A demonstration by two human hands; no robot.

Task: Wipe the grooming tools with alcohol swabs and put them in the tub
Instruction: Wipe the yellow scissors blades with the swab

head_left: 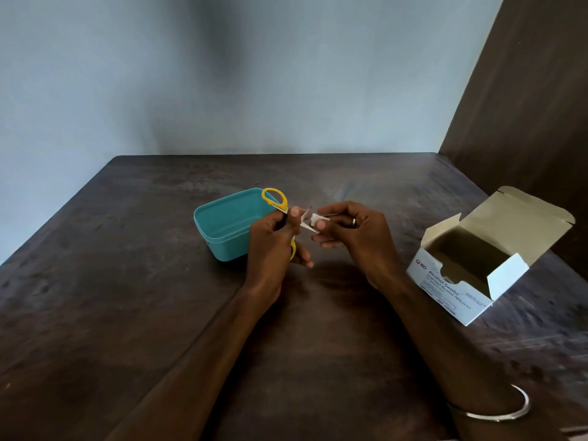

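Note:
My left hand grips a pair of yellow-handled scissors just right of the teal tub. One handle loop sticks up above my fingers, the other shows below my palm. The blades point right, toward my right hand. There my fingertips pinch a small white alcohol swab against the blades. The tub stands open and looks empty inside.
An open white box of alcohol swabs stands at the right on the dark wooden table, flaps up. A dark wooden panel rises at the far right. A pale wall lies behind the table's far edge.

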